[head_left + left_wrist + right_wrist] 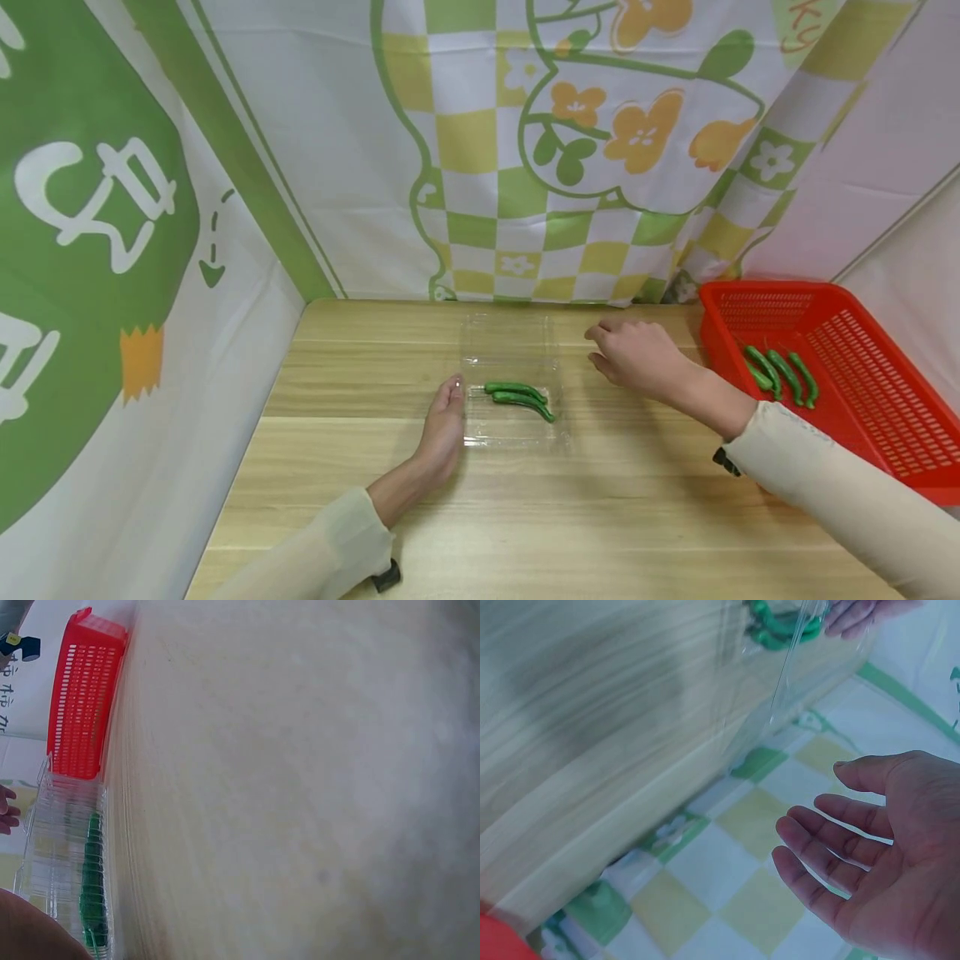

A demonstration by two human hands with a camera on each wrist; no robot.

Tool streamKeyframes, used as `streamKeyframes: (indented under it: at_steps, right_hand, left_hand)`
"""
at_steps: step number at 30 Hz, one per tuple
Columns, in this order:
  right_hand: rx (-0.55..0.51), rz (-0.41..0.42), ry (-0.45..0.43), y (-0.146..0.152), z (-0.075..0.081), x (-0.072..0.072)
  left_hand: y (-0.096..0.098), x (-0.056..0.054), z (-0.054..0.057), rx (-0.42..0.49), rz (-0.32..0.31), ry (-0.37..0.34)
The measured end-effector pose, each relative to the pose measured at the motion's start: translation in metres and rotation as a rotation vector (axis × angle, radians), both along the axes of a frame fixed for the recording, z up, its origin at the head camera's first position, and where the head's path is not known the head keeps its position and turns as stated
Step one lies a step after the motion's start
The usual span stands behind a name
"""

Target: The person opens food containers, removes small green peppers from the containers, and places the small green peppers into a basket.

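A clear plastic clamshell box point(510, 433) lies on the table with its lid point(504, 336) folded back. Two green chili peppers point(519, 398) are inside its base. My left hand point(442, 429) rests against the box's left side, its fingers fairly straight along the wall; part of them is hidden. To the right of the lid, my right hand point(637, 354) hovers apart from the box. In the right wrist view, the right hand point(862, 855) has loosely bent, spread fingers and holds nothing.
At the right stands a red plastic basket point(832, 292) with several green chili peppers point(783, 375) in it. The wooden table point(330, 467) meets a patterned cloth point(480, 208) at its back edge. A white and green cloth point(247, 333) hangs along the left.
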State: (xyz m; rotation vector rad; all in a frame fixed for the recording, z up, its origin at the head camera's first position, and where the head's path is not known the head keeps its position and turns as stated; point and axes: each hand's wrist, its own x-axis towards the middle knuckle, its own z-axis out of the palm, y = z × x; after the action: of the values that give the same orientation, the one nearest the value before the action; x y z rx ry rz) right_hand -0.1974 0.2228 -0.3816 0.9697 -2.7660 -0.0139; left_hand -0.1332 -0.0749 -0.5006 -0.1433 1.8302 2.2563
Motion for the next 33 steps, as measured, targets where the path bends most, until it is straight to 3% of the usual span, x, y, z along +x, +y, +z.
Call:
streamKeyframes:
  at_steps: [6,26,33]
  right_hand:
    - [0.0,0.066,0.018,-0.015,-0.01,0.005]
    - [0.025,0.156,-0.123,-0.062,-0.024,0.016]
    - [0.048,0.184,-0.221,-0.073,-0.034,0.015]
  left_hand:
    - [0.0,0.0,0.001,-0.001,0.005,0.004]
    - [0.001,-0.002,0.001,0.003,0.014,0.019]
    - [0.001,-0.001,-0.001,-0.004,0.018,0.02]
